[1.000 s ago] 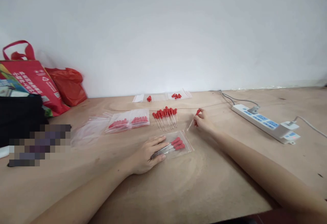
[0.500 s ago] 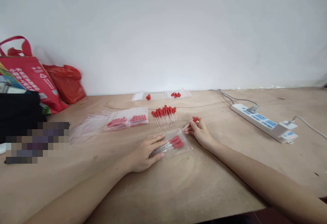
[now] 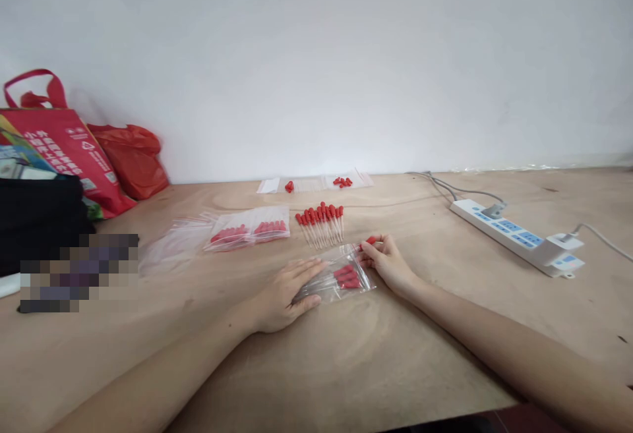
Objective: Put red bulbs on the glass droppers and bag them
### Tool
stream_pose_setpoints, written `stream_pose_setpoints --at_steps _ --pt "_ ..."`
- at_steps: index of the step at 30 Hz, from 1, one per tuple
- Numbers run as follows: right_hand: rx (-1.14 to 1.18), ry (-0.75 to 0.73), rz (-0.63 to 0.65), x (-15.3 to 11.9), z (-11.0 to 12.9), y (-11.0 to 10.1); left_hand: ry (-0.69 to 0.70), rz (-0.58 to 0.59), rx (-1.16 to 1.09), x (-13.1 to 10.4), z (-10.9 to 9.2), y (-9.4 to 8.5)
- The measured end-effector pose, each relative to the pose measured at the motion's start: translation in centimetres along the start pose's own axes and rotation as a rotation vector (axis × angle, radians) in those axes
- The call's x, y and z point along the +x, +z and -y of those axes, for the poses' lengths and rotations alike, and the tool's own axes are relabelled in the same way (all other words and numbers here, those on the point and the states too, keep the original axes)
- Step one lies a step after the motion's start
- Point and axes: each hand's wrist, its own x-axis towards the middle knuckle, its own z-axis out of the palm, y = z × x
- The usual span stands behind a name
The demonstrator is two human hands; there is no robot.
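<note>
A clear zip-lock bag lies on the wooden table, holding several droppers with red bulbs. My left hand grips its left end, fingers above and thumb at the near side. At the bag's right, mouth end, my right hand pinches another dropper by the red bulb. Its glass stem points left at the bag's opening; how far in the tip reaches I cannot tell. Just behind the bag, a row of loose droppers lies with bulbs pointing away from me.
Filled zip-lock bags and flat bags lie at left. By the wall are a long clear bag and small red bulbs. A power strip with cords is at right; red bags stand far left.
My right hand has moved slightly left and down with the dropper, closer over the bag's mouth. The left hand keeps its hold on the bag. The view has shifted a little.
</note>
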Motion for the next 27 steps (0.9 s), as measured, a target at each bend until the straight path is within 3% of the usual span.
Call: stream_pose_setpoints --at_steps 7,13,15,19,23,27 --pt "-0.43 -0.143 0.098 0.5 -0.7 -0.6 0.028 -0.022 -0.01 -0.1 0.0 0.0" --pt "-0.756 -0.454 0.334 0.6 -0.1 -1.3 0.038 -0.007 0.005 0.0 0.1 0.0" --pt "-0.771 -0.454 0.354 1.3 0.4 -1.6 0.028 0.014 0.022 0.0 0.1 0.0" --pt "-0.766 -0.311 0.138 4.3 1.4 -1.2 0.008 0.033 0.034 0.0 0.2 -0.1" --pt "-0.958 -0.209 -0.078 8.0 1.7 1.0 0.023 0.008 0.007 -0.1 0.3 0.0" --pt "-0.993 -0.184 -0.105 10.8 1.2 3.1 0.027 0.001 -0.013 -0.1 0.4 0.1"
